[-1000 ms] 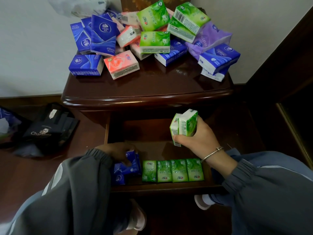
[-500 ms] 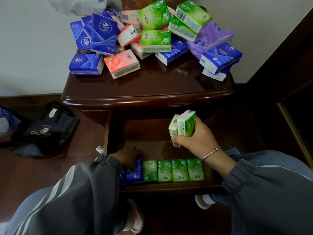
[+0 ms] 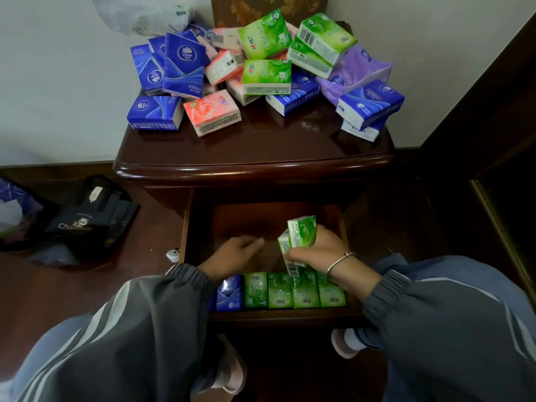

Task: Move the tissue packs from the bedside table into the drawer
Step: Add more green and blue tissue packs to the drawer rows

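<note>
Right now the right hand (image 3: 316, 250) grips two green tissue packs (image 3: 300, 236), held upright above the open drawer (image 3: 261, 219), toward its right side. Beside it the left hand (image 3: 232, 253) hovers low over the drawer's bare floor, fingers loose & stretched fwd, holding nothing; slightly blurred. Along the drawer's front edge stands a row: blue packs (image 3: 230, 293) at left, partly hidden by the left sleeve (image 3: 162, 309), then four green packs (image 3: 293, 291) side by side, touching. Most stock sits in a pile (image 3: 261, 74) at the back of the worktop (image 3: 261, 149): blue, green, pink & purple. On the floor (image 3: 58, 285), left of the cabinet, lies a black bag (image 3: 87, 221).
</note>
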### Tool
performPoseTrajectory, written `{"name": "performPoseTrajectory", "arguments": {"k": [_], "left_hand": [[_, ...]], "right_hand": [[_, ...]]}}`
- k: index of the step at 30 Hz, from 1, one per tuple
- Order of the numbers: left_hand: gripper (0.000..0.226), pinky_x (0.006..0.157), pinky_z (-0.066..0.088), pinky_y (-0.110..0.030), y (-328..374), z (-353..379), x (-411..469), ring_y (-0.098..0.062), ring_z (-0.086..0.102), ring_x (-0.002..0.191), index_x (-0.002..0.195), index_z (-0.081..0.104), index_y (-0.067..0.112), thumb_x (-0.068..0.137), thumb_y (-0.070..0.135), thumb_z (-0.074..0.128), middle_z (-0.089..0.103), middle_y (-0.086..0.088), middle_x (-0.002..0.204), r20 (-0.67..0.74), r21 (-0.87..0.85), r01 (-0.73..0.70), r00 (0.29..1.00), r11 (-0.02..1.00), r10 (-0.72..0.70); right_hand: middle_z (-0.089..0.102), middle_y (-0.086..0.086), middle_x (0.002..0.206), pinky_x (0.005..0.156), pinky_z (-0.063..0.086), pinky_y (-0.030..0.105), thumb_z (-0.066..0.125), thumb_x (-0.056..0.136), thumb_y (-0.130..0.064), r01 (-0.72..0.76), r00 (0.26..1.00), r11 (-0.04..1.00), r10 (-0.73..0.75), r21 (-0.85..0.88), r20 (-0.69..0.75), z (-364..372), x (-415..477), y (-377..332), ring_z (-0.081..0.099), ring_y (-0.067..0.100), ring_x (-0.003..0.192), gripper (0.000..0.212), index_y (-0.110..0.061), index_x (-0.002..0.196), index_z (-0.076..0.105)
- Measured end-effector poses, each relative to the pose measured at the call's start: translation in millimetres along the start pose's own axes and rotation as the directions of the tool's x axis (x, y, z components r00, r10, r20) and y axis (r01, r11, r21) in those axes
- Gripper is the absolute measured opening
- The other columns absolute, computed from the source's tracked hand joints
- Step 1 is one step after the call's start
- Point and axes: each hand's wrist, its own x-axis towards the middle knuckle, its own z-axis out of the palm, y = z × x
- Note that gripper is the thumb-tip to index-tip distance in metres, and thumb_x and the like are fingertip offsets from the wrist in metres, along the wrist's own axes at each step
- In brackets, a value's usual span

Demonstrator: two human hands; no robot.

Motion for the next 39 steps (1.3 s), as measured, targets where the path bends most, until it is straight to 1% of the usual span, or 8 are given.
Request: {"name": "performPoseTrajectory", "arguments": {"k": [3, 8, 12, 17, 24, 30, 35, 39], "left_hand": [[0.039, 0.095, 0.052, -0.039, 24.9, 5.5, -14.2, -0.023, 0.065, 0.11, 0.123, 0.056, 0.018, 0.096, 0.044, 0.045, 0.067, -0.007, 0.119, 0.162, -0.537, 0.121, 0.986, 0.835, -0.039], [0.031, 0.089, 0.055, -0.031, 26.9, 9.3, -24.8, -0.019, 0.068, 0.1, 0.123, 0.055, 0.012, 0.097, 0.028, 0.051, 0.069, -0.009, 0.113, 0.129, -0.51, 0.117, 0.99, 0.852, -0.058], [0.025, 0.085, 0.057, -0.033, 19.1, 3.5, -23.7, -0.02, 0.068, 0.097, 0.116, 0.059, 0.018, 0.093, 0.028, 0.057, 0.069, -0.007, 0.109, 0.065, -0.443, 0.091, 0.995, 0.892, -0.07], [0.047, 0.088, 0.055, -0.04, 1.3, -2.8, -12.6, -0.024, 0.064, 0.105, 0.13, 0.048, 0.009, 0.088, 0.02, 0.066, 0.063, -0.011, 0.119, -0.009, -0.318, 0.071, 0.997, 0.945, -0.077], [0.046, 0.071, 0.057, -0.033, -40.6, 6.6, 10.0, -0.022, 0.063, 0.09, 0.124, 0.037, 0.007, 0.088, 0.011, 0.065, 0.056, -0.012, 0.114, -0.127, -0.183, 0.184, 0.97, 0.966, -0.209], [0.031, 0.077, 0.046, -0.035, -50.4, 35.9, 17.7, -0.025, 0.06, 0.089, 0.1, 0.043, 0.015, 0.087, 0.033, 0.065, 0.059, -0.006, 0.094, -0.268, 0.139, 0.082, 0.963, 0.987, -0.042], [0.04, 0.092, 0.041, -0.041, -61.7, 30.9, 19.8, -0.03, 0.047, 0.118, 0.124, 0.048, 0.016, 0.093, 0.043, 0.049, 0.052, -0.008, 0.128, -0.259, 0.676, 0.193, 0.966, 0.711, -0.016], [0.056, 0.105, 0.036, -0.045, -61.5, 26.2, 22.5, -0.03, 0.038, 0.131, 0.144, 0.034, 0.026, 0.091, 0.018, 0.049, 0.035, -0.005, 0.148, 0.041, 0.682, -0.08, 0.997, 0.727, 0.071]], "right_hand": [[0.071, 0.003, 0.092, 0.076, 0.055, 0.035, 0.076, 0.058, -0.029, -0.013, 0.996, 0.995, 0.005, 0.099, 0.087, 8.4, -2.3, 0.4, 0.067, 0.018, 0.085, 0.039, -0.018, 0.094, 0.067], [0.072, -0.003, 0.09, 0.061, 0.049, 0.014, 0.078, 0.07, -0.025, -0.056, 0.977, 0.954, -0.01, 0.296, 0.214, 16.0, -7.7, 2.0, 0.066, 0.007, 0.08, 0.025, -0.021, 0.093, 0.069], [0.073, 0.007, 0.101, 0.085, 0.055, 0.031, 0.075, 0.076, -0.02, -0.15, 0.949, 0.851, -0.019, 0.503, 0.315, 23.6, -4.2, 8.1, 0.068, 0.019, 0.096, 0.029, -0.012, 0.103, 0.067], [0.072, 0.01, 0.098, 0.071, 0.058, 0.024, 0.072, 0.079, -0.023, -0.278, 0.924, 0.681, -0.002, 0.677, 0.382, 32.9, 1.8, 8.6, 0.071, 0.019, 0.082, 0.027, -0.009, 0.1, 0.064], [0.067, 0.0, 0.102, 0.072, 0.049, 0.027, 0.061, 0.064, -0.075, -0.14, 0.98, 0.99, 0.141, -0.018, 0.141, 51.6, 14.6, 23.0, 0.063, 0.016, 0.09, 0.062, -0.024, 0.098, 0.064], [0.061, 0.005, 0.094, 0.064, 0.044, 0.03, 0.055, 0.061, -0.08, -0.1, 0.995, 0.849, 0.082, -0.519, -0.057, 64.8, 21.6, 26.7, 0.063, 0.028, 0.09, 0.093, -0.011, 0.122, 0.038], [0.065, 0.008, 0.102, 0.062, 0.043, 0.031, 0.043, 0.069, -0.08, 0.035, 0.997, 0.742, -0.069, -0.67, -0.024, 71.7, 23.4, 33.5, 0.064, 0.028, 0.089, 0.094, -0.022, 0.139, 0.021], [0.063, 0.01, 0.11, 0.065, 0.041, 0.033, 0.042, 0.077, -0.074, 0.073, 0.994, 0.716, -0.106, -0.694, -0.004, 76.8, 24.1, 39.2, 0.062, 0.031, 0.098, 0.084, -0.018, 0.137, 0.027]]}}
